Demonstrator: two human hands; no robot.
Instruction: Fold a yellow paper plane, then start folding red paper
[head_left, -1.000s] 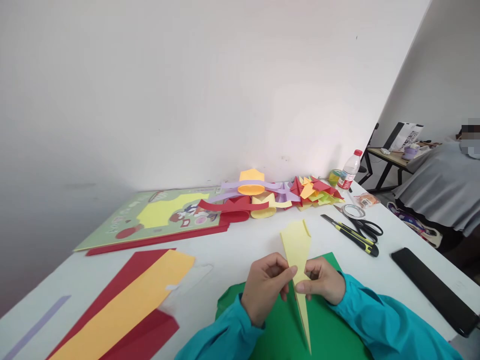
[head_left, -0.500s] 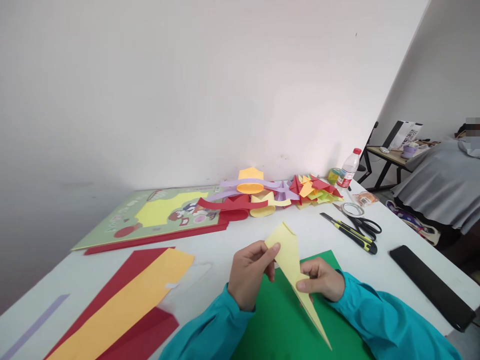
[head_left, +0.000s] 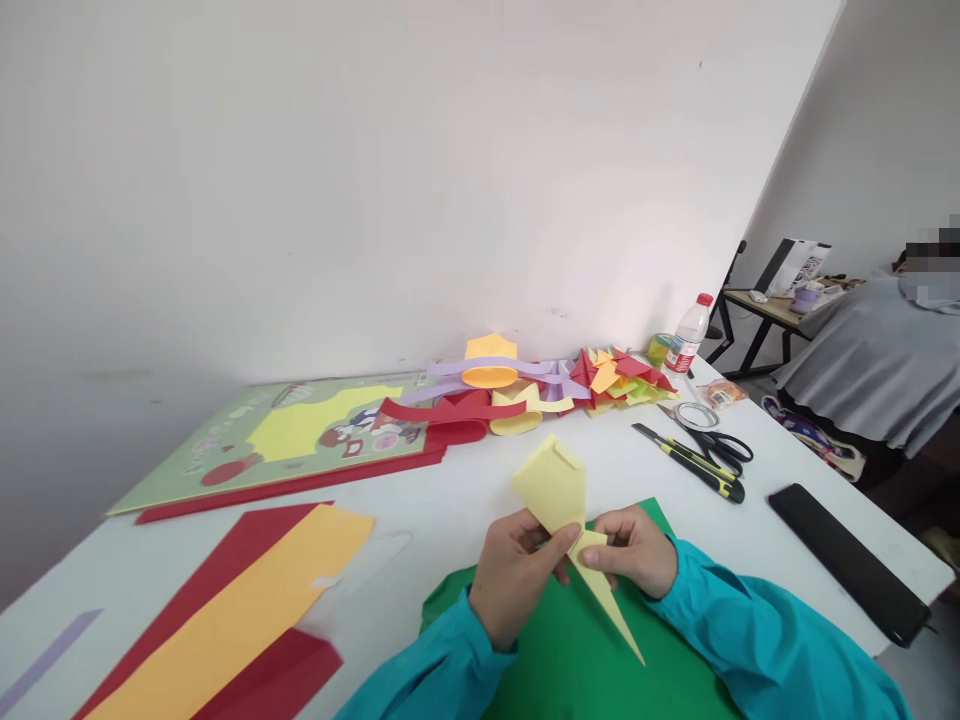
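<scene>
A pale yellow folded paper (head_left: 553, 487) is held up in both hands, its broad end pointing away from me and its narrow tip slanting down to the right. My left hand (head_left: 517, 570) pinches the middle from the left, thumb on top. From the right, my right hand (head_left: 634, 550) grips a small flap at the same narrow waist, its thumb lying on the paper. The fingers behind the paper are partly hidden. Under both hands lies a green sheet (head_left: 555, 655).
To the left are red paper (head_left: 187, 590), an orange strip (head_left: 255, 600) and a purple strip (head_left: 49, 660). Behind stand folded paper pieces (head_left: 487, 375) and a bottle (head_left: 686, 340). A utility knife (head_left: 690, 465), scissors (head_left: 724, 450) and a black case (head_left: 847, 560) lie right. A person sits far right.
My left hand has slid down from the broad end to the paper's middle, near my right hand. A small flap now sticks out sideways there. The view has shifted slightly.
</scene>
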